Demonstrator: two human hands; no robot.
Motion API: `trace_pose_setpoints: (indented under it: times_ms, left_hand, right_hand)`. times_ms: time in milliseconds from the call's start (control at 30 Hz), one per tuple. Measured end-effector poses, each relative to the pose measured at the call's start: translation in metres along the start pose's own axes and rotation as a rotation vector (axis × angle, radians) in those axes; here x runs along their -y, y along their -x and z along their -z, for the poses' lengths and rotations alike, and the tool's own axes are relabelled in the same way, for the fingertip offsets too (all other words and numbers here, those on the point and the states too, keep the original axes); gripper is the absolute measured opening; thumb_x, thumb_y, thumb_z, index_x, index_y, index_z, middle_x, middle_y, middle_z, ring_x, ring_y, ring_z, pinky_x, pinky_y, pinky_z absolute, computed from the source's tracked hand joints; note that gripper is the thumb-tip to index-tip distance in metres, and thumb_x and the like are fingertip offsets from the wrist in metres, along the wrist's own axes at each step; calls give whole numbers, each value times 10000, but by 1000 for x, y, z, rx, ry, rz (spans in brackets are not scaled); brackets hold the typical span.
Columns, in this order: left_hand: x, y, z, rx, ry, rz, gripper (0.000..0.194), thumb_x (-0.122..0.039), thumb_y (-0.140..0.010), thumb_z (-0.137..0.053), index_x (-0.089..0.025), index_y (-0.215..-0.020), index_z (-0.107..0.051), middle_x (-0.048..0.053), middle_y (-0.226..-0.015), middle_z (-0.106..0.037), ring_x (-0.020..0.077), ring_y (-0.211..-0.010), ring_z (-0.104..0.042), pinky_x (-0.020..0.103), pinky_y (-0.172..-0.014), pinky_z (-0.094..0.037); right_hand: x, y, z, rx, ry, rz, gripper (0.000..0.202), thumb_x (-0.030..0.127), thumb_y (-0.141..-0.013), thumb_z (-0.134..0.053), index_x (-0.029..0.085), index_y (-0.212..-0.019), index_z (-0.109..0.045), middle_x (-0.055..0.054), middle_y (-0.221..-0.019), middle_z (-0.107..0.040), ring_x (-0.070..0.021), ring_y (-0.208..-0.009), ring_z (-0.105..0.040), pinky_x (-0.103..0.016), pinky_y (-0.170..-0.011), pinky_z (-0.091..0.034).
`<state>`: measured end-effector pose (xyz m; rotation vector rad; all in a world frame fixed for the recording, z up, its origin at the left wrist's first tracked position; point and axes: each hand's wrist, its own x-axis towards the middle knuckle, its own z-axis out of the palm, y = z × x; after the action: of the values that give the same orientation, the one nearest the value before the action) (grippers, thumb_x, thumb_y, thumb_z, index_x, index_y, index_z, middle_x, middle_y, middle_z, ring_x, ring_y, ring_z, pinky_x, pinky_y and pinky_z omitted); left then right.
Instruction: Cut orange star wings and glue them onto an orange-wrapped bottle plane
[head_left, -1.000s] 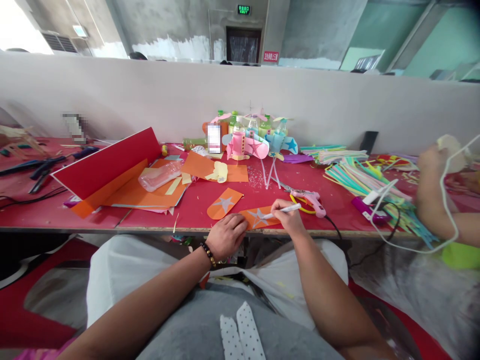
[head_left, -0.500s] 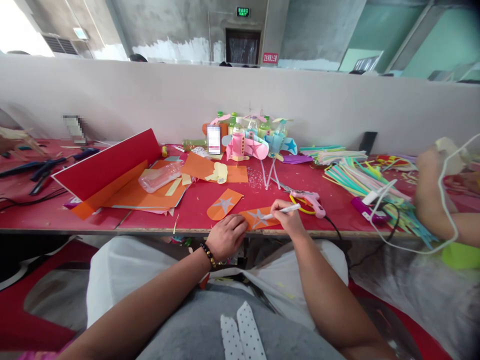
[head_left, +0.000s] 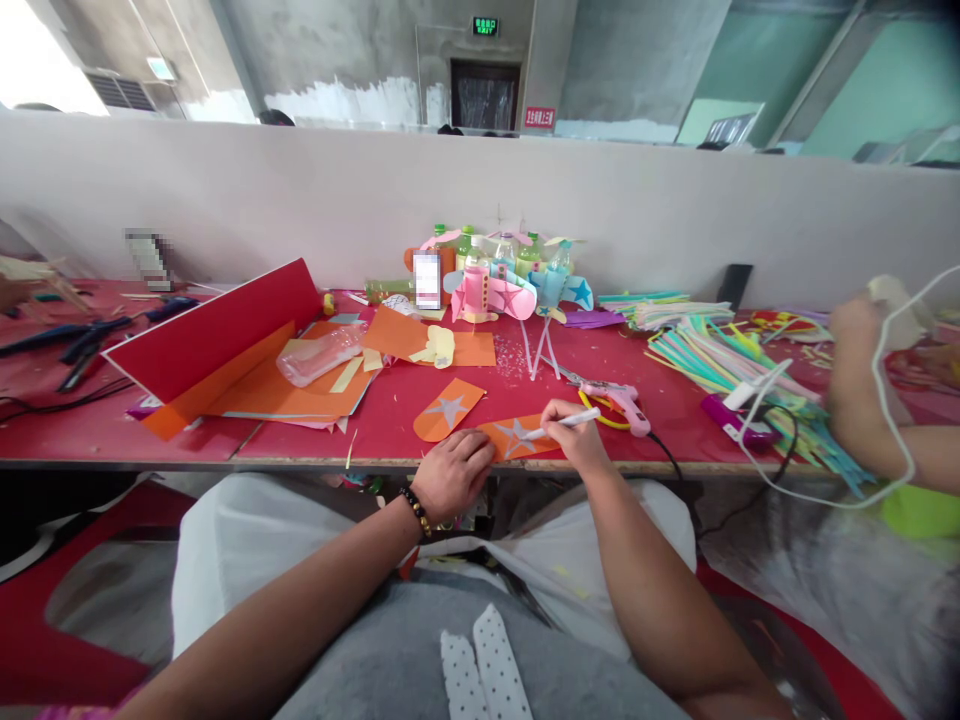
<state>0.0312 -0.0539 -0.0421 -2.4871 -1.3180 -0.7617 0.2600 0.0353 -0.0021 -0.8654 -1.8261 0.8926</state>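
The tabletop [head_left: 390, 415] had room between paper pile [head_left: 274, 398] and left cutout [head_left: 448, 410]; bottles [head_left: 477, 285] blocked the back, a glue gun [head_left: 636, 408] the right.

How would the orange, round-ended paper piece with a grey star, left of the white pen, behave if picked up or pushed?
That orange, round-ended paper piece with a grey star looks thin, so it would probably feel light and bend easily. Lying flat on the red tabletop, it would likely slide rather than roll.

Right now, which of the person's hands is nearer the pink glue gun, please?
The right hand, holding a white pen, is just left of the pink glue gun; the left hand is farther left, by the orange piece under the pen.
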Motion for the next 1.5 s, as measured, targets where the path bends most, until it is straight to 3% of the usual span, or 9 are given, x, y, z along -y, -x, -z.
trace_pose_setpoints:
  times_ms: [567, 1167, 1500]
  left_hand:
    - [-1, -1, 1, 2, -1, 4, 260, -242, -923, -487, -177, -1158, -578, 108, -1202, -593, 240, -1132, -541, 406, -1001, -477]
    - [-1, -1, 2, 5, -20, -2, 260, -251, -931, -476, -165, -1155, -575, 107, -1195, -594, 242, -1123, -539, 401, -996, -477]
    - [-1, -1, 1, 1, 8, 3, 264, -245, -922, -484, -176, -1159, -580, 116, -1193, -599, 237, -1130, -547, 413, -999, -481]
  right_hand:
    - [-1, 1, 1, -56, -21, -30, 118, 230, -735, -534, 189, -624, -528, 43, -537, -441, -110, -515, -381, -250, -501, -273]
    - [-6, -2, -2, 46, 2, -32, 111, 252, -768, -581, 186, -680, -568, 25, -621, -519, -127, -581, -471, -247, -561, -356]
    - [0, 0, 1, 25, 6, -42, 115, 209, -704, -539, 186, -591, -535, 36, -533, -468, -112, -522, -401, -245, -508, -287]
